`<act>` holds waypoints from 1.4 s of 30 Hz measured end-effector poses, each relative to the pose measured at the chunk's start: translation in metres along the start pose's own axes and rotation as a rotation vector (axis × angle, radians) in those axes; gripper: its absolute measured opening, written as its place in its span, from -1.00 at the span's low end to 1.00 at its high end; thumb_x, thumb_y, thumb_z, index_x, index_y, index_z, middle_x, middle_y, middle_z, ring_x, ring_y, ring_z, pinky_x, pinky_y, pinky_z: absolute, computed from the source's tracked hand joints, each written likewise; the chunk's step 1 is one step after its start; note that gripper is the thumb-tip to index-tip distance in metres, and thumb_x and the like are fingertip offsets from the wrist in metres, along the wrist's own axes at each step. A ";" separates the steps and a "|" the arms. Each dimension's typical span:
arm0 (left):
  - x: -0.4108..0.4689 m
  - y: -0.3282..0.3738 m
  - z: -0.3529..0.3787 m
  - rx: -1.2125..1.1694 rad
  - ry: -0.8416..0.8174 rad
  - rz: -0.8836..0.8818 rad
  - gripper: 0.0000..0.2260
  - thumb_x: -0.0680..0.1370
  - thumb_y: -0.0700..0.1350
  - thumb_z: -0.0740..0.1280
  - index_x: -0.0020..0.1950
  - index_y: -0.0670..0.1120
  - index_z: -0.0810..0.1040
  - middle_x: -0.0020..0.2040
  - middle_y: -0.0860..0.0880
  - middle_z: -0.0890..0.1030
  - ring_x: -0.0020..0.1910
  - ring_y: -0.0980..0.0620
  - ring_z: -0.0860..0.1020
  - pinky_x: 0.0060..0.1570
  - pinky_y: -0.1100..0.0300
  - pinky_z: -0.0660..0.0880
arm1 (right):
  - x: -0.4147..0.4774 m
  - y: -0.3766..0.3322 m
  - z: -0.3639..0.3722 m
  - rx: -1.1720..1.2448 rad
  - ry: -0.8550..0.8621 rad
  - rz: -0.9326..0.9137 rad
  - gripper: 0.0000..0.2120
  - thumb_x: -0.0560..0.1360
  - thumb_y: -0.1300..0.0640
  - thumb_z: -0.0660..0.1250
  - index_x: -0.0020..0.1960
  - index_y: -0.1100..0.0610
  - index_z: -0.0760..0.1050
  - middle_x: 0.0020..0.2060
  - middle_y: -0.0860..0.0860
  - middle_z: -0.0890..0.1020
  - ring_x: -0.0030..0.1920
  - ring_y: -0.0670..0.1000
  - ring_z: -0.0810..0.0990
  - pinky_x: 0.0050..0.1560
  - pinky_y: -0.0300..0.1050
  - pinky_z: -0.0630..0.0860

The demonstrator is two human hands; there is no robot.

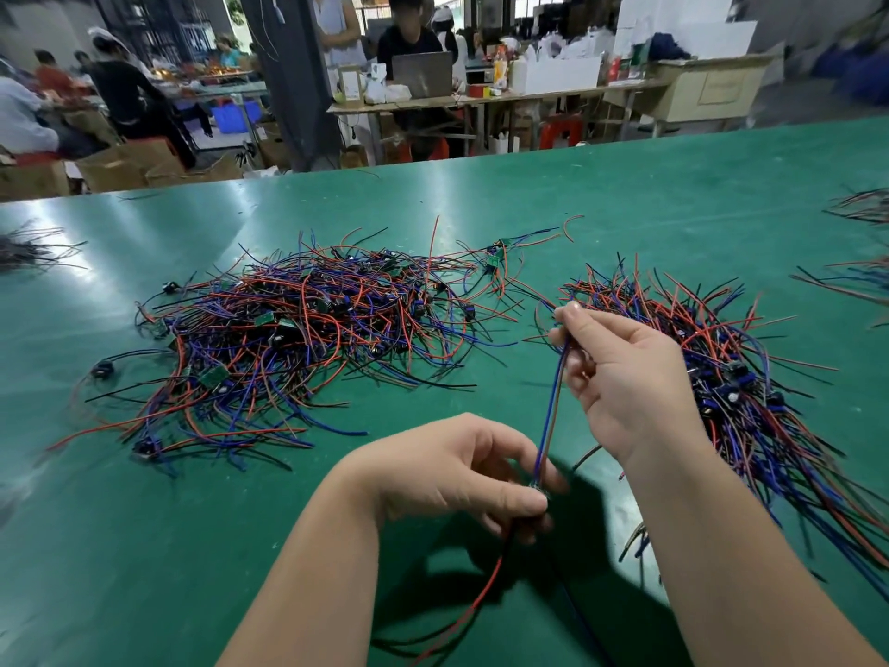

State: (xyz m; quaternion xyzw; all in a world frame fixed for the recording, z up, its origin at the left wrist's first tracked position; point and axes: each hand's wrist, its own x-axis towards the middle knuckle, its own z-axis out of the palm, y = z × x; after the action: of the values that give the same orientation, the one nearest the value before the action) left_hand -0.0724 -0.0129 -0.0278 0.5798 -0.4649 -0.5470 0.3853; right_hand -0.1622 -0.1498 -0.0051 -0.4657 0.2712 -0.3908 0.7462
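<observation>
Close to the near edge of the green tabletop [144,546], a red lead [476,604] is seen trailing from under the left hand [462,469], whose thumb and fingers are clamped on a small module [539,488] that is barely visible between them. From it a blue-and-brown wire pair [553,397] is drawn taut above the tabletop's middle, up to the right hand [625,377], where it is pinched between thumb and curled fingertips. Just beside that hand, towards the right edge, a combed bundle [721,358] is laid; further left, a tangled heap [312,324] is spread. A risk is judged here: if the pair is pulled too hard, the leads may be torn from the module — or the pinch may be lost and the wires flicked into the bundle.
</observation>
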 end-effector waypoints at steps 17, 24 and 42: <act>0.009 0.016 -0.014 -1.019 0.760 0.654 -0.78 0.29 -0.32 0.37 -0.15 -0.07 0.48 -0.20 -0.10 0.68 -0.31 0.10 0.66 -0.32 0.35 0.58 | -0.004 0.003 0.003 0.007 0.007 0.088 -0.70 0.52 0.47 0.11 -0.10 0.13 0.48 -0.24 0.06 0.52 -0.37 -0.07 0.49 -0.37 -0.34 0.45; 0.006 0.014 -0.016 -1.102 0.695 0.736 -0.72 0.29 -0.35 0.15 -0.20 -0.19 0.62 -0.17 -0.17 0.67 -0.08 -0.14 0.67 -0.08 0.16 0.62 | -0.035 0.023 0.015 -0.133 -0.007 -0.726 -0.85 0.53 0.24 0.12 -0.19 0.14 0.40 -0.34 0.05 0.44 -0.32 -0.03 0.40 -0.27 -0.22 0.35; 0.009 0.002 -0.006 -0.391 0.451 0.290 -0.37 0.30 -0.29 0.45 0.31 -0.02 0.34 0.12 -0.13 0.62 -0.13 -0.09 0.65 -0.10 0.13 0.59 | -0.007 0.029 0.007 -0.028 -0.029 -0.051 -0.82 0.45 0.18 0.41 -0.32 0.18 0.62 -0.52 0.00 0.52 -0.53 -0.15 0.33 -0.51 -0.37 0.28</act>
State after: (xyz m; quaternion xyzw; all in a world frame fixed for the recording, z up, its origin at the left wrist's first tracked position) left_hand -0.0672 -0.0229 -0.0278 0.5292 -0.3319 -0.4230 0.6564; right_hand -0.1511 -0.1332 -0.0281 -0.4884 0.2537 -0.3993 0.7333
